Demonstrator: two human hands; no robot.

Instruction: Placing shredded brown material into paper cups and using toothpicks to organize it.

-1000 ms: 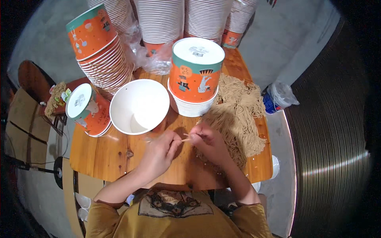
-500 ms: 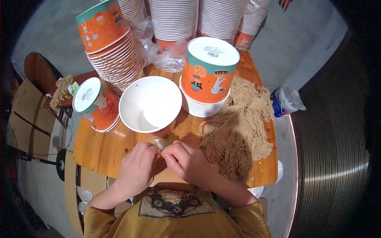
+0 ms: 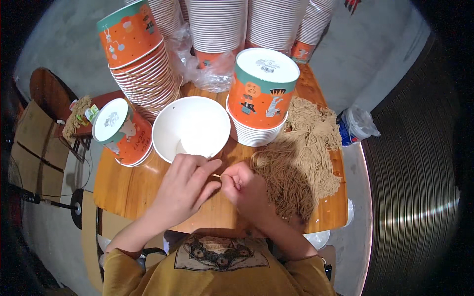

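Observation:
My left hand (image 3: 183, 186) is at the front of an upright paper bucket (image 3: 193, 123), white inside, and overlaps its near rim. Its thumb and fingers are spread, with nothing plainly between them. Just to the right, my right hand (image 3: 242, 186) is closed in a pinch on a thin pale cord (image 3: 217, 175); a short end pokes out toward my left hand. The rest of that cord is hidden. Beside my right hand lies a loose heap of tan cord (image 3: 311, 148), darker in the shadow at its near side.
Right of the upright bucket is a stack of upside-down orange buckets (image 3: 262, 101). A leaning stack with cord handles (image 3: 143, 74) and a short stack (image 3: 123, 133) stand left. Tall plastic-wrapped stacks (image 3: 219, 24) line the back of the wooden table (image 3: 133, 192).
My hands were pinched together at the near side of the bucket. They have parted; the left has opened and risen toward the rim, while the right has shifted right with the cord end.

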